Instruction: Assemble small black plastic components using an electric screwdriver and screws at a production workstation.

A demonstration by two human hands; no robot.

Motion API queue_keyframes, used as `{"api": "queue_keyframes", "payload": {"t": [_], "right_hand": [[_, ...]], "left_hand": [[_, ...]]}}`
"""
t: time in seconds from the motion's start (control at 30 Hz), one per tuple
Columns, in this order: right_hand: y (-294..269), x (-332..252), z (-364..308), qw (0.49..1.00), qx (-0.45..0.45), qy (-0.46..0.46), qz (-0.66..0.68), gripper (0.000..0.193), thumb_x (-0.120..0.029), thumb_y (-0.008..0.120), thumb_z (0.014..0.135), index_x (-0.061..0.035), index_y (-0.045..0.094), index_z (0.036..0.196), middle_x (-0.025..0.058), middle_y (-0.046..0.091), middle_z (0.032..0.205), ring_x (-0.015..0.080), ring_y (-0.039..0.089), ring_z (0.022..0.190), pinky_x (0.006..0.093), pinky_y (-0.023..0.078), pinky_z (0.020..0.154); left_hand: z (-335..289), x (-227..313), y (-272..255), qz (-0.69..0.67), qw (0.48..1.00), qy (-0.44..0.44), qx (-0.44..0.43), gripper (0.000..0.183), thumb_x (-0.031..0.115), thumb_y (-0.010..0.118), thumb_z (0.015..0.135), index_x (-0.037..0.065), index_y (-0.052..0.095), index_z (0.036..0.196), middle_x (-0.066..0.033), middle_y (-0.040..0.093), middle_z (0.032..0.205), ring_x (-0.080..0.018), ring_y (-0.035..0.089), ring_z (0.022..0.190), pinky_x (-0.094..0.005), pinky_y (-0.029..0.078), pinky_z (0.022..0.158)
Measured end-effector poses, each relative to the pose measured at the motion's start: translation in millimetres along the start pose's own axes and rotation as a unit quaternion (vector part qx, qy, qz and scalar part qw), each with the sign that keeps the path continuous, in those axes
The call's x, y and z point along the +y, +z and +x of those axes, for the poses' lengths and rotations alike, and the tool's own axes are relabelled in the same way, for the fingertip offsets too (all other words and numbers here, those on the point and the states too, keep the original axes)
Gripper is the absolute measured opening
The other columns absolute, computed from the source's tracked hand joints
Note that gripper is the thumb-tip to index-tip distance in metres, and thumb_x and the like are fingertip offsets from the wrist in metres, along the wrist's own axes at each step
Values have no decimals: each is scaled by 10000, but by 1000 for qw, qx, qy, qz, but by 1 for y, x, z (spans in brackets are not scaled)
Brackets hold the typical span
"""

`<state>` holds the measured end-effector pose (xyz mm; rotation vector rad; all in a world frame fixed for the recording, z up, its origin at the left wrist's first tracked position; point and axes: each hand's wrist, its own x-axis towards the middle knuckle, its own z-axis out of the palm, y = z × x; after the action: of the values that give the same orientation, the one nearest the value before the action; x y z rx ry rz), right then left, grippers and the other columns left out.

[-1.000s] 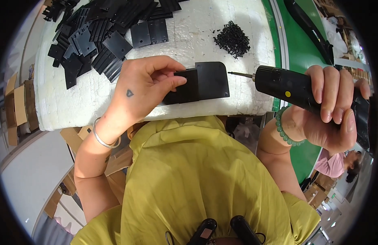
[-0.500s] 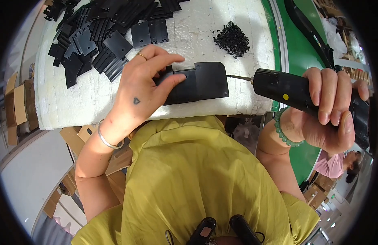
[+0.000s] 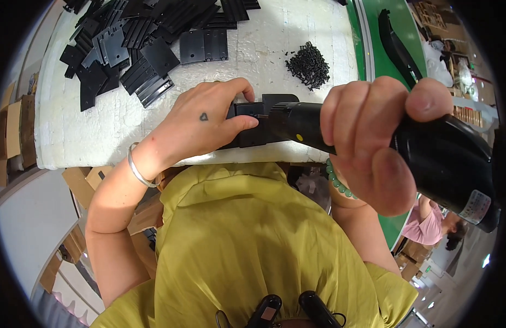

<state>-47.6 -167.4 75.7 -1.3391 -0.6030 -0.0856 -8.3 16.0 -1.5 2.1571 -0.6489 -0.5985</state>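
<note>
A black flat plastic plate (image 3: pixel 252 138) lies near the front edge of the white work surface. My left hand (image 3: pixel 201 121) grips its left part, with the thumb on top and the index finger bent at the far side. My right hand (image 3: pixel 368 136) is closed round a black electric screwdriver (image 3: pixel 303 124) with a yellow dot. The tool lies over the plate's right part, and its tip points at the spot between my left thumb and index finger. Whether a screw sits under the tip is too small to tell.
A heap of black plastic plates (image 3: pixel 154 54) covers the far left of the white work surface (image 3: pixel 264 60). A small pile of black screws (image 3: pixel 309 66) lies beyond the screwdriver. Farther right, a long black curved part (image 3: pixel 398 49) rests on a green surface. Another person (image 3: pixel 428 221) is at the right.
My right hand has brought the screwdriver leftward, from beside the plate to over it, with the tip now at my left fingers. My left hand still grips the plate.
</note>
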Motion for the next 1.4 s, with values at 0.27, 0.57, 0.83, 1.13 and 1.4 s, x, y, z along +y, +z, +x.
{"api": "queue_keyframes", "payload": {"t": [0.27,0.57,0.83,1.13,1.4], "right_hand": [[6,14,6,999,17,-3,-29,354,-107,576,811,-119,403,1120,-11,447,662,111,435,533,273,381,561],[15,10,18,995,-39,35,-90,316,-27,632,759,-111,385,939,15,462,615,123,427,479,273,375,496],[21,12,18,995,-32,38,-83,316,-20,624,735,-104,364,894,16,457,593,120,404,439,277,369,464],[7,17,19,999,-31,-5,-2,286,-35,589,738,-95,397,942,-8,462,604,105,426,455,244,367,457],[-53,41,55,971,209,-104,-53,207,-80,491,777,-47,493,981,21,398,614,130,412,531,294,387,593]], "left_hand": [[2,-8,10,-6,997,47,68,267,163,660,742,95,553,977,-105,478,612,-242,482,601,-362,376,599],[0,-5,6,-6,999,4,42,274,251,663,769,78,570,960,-128,612,820,-306,580,839,-392,436,747],[1,-12,12,-15,997,42,55,259,243,654,771,79,560,948,-120,605,804,-306,573,829,-393,429,745],[1,-4,-1,-20,999,45,24,255,239,653,767,101,550,955,-120,596,775,-319,565,812,-403,428,722],[-7,-6,0,16,989,90,117,330,174,713,714,65,566,987,-101,551,804,-273,527,775,-336,419,707]]}}
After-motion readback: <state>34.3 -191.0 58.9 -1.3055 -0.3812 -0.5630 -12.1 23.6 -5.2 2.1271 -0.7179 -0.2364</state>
